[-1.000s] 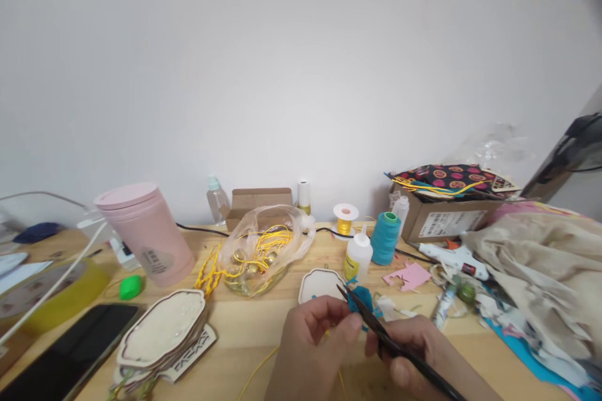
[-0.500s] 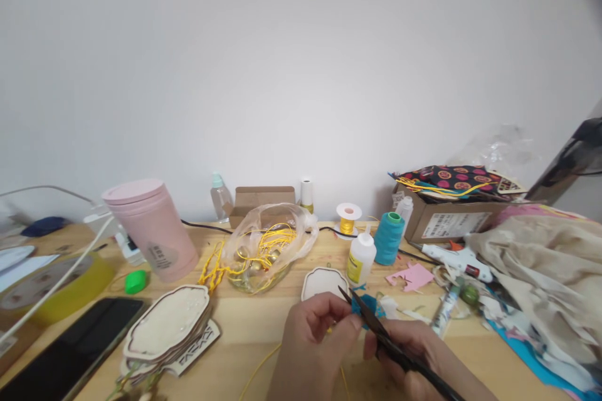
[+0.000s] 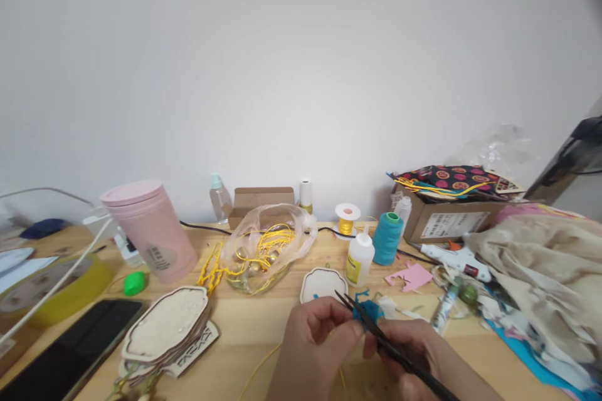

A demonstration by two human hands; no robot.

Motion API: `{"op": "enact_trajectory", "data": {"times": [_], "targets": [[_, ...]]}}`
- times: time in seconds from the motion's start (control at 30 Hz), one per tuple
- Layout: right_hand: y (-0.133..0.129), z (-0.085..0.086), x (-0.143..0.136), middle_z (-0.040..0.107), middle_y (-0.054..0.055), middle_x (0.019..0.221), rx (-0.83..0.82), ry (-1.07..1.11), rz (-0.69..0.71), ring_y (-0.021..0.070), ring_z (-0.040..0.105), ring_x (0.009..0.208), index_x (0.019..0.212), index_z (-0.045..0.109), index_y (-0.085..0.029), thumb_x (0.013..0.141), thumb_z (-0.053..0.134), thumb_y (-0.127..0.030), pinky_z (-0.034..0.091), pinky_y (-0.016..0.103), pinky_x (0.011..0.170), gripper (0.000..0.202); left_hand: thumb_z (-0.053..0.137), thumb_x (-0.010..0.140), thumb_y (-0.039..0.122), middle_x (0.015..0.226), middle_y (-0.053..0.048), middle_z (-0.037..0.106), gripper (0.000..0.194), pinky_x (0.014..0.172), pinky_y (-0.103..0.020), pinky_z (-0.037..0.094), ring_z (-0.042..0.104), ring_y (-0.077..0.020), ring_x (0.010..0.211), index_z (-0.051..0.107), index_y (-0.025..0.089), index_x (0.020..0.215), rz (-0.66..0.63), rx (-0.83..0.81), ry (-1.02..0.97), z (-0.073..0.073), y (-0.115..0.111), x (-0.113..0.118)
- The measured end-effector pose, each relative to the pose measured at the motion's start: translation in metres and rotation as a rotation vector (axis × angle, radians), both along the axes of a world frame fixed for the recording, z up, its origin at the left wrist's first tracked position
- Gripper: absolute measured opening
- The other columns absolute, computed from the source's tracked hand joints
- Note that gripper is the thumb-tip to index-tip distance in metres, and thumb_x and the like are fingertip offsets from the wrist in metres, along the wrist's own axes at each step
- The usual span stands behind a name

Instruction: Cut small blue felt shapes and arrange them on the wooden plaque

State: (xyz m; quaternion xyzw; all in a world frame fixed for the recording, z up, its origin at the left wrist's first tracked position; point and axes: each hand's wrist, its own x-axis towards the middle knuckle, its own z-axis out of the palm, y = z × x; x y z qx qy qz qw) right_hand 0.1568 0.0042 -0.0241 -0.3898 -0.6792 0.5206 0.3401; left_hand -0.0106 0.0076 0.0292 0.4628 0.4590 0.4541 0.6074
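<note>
Black scissors (image 3: pixel 399 354) lie in my right hand (image 3: pixel 418 348), its fingers wrapped round them. Their blades point up and left with the tips slightly apart, beside a small blue piece of cloth or felt (image 3: pixel 372 309). The thumb and forefinger of my left hand (image 3: pixel 320 338) are pinched at the edge of that blue piece. Just beyond the left hand lies a white scalloped plaque (image 3: pixel 324 282), with a tiny blue scrap on it. Yellow cord (image 3: pixel 261 368) runs out from under the left hand. The scissors' handles are mostly hidden.
A glue bottle (image 3: pixel 359 260) and a teal thread cone (image 3: pixel 387 239) stand beyond my hands. To the left are stacked plaques (image 3: pixel 164 326), a phone (image 3: pixel 70 348) and a pink cup (image 3: pixel 153 232). A glue gun (image 3: pixel 458 261), scraps and beige cloth (image 3: pixel 531 263) lie right.
The scissor blades have shifted slightly against the blue piece, which looks more crumpled. A tiny blue scrap now shows on the white plaque. Both hands stay nearly in place.
</note>
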Motion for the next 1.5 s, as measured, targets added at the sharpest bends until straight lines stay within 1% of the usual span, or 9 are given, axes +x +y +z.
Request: {"op": "enact_trajectory", "data": {"times": [0.2,0.37,0.47,0.57,0.83,1.0,1.1,1.27,1.5], "targets": [[0.003,-0.004,0.001,0.052,0.003,0.065,-0.069,0.002,-0.022,0.0235,0.051,0.065,0.083,0.062,-0.016,0.057,0.063,-0.053,0.039,0.031,0.058,0.046,0.056,0.059,0.016,0.051,0.001,0.059,0.009,0.06,-0.025,0.037,0.052,-0.0155,0.059,0.056,0.015,0.05,-0.018,-0.02,-0.014,0.003,0.0,0.0],[-0.004,0.017,0.0,0.046,0.001,0.065,-0.046,0.015,-0.008,0.0175,0.043,0.06,0.083,0.059,-0.016,0.068,0.051,-0.056,0.035,0.026,0.056,0.044,0.056,0.061,0.015,0.053,0.002,0.06,0.01,0.058,-0.023,0.035,0.05,-0.0133,0.058,0.057,0.016,0.051,-0.005,-0.051,-0.018,0.001,-0.002,0.0],[0.001,0.02,-0.001,0.033,-0.005,0.051,-0.035,0.049,0.084,0.0099,0.028,0.046,0.073,0.058,-0.014,0.061,0.054,-0.063,0.022,0.021,0.041,0.051,0.056,0.059,0.013,0.052,0.004,0.058,0.01,0.055,-0.021,0.034,0.049,-0.0121,0.056,0.057,0.016,0.05,0.002,-0.044,0.013,0.001,-0.002,-0.001],[0.008,0.014,-0.001,0.026,-0.007,0.046,-0.015,0.039,0.097,0.008,0.02,0.043,0.069,0.058,-0.013,0.058,0.056,-0.064,0.013,0.021,0.038,0.052,0.056,0.058,0.011,0.05,0.005,0.056,0.009,0.055,-0.021,0.034,0.048,-0.012,0.056,0.057,0.016,0.05,0.019,-0.032,0.048,0.002,-0.003,-0.002],[0.008,0.012,-0.002,0.024,-0.008,0.044,-0.024,0.024,0.091,0.0077,0.018,0.041,0.07,0.059,-0.013,0.057,0.055,-0.064,0.012,0.022,0.038,0.053,0.055,0.06,0.012,0.051,0.004,0.055,0.01,0.056,-0.023,0.034,0.049,-0.0133,0.057,0.056,0.016,0.051,-0.009,-0.051,0.058,0.0,0.0,-0.003],[0.008,0.01,0.0,0.032,-0.005,0.05,-0.01,0.029,0.034,0.0084,0.024,0.045,0.072,0.059,-0.013,0.059,0.054,-0.064,0.016,0.022,0.04,0.053,0.058,0.06,0.018,0.047,0.005,0.05,0.01,0.051,-0.021,0.032,0.045,-0.0114,0.052,0.057,0.015,0.05,0.048,-0.033,0.128,0.003,0.002,-0.004],[0.005,0.009,0.001,0.03,-0.006,0.048,-0.01,0.026,0.032,0.0082,0.024,0.043,0.073,0.059,-0.013,0.06,0.053,-0.065,0.018,0.021,0.039,0.054,0.061,0.06,0.021,0.052,0.003,0.057,0.008,0.055,-0.022,0.036,0.05,-0.0138,0.057,0.06,0.015,0.055,0.057,-0.024,0.142,0.002,0.0,-0.004],[-0.001,0.012,0.001,0.038,-0.003,0.054,0.013,0.003,-0.088,0.0128,0.035,0.05,0.076,0.061,-0.016,0.062,0.05,-0.066,0.031,0.023,0.047,0.053,0.059,0.065,0.023,0.061,0.0,0.065,0.01,0.061,-0.023,0.04,0.056,-0.0165,0.065,0.064,0.016,0.061,0.042,-0.016,0.084,-0.005,-0.002,-0.001],[0.002,0.015,-0.001,0.035,-0.004,0.054,-0.015,0.014,-0.048,0.0107,0.031,0.049,0.074,0.06,-0.014,0.06,0.053,-0.066,0.026,0.022,0.045,0.054,0.058,0.065,0.022,0.057,0.0,0.061,0.011,0.062,-0.025,0.038,0.053,-0.0161,0.063,0.061,0.015,0.057,0.019,0.009,0.1,-0.004,0.0,-0.001]]}}
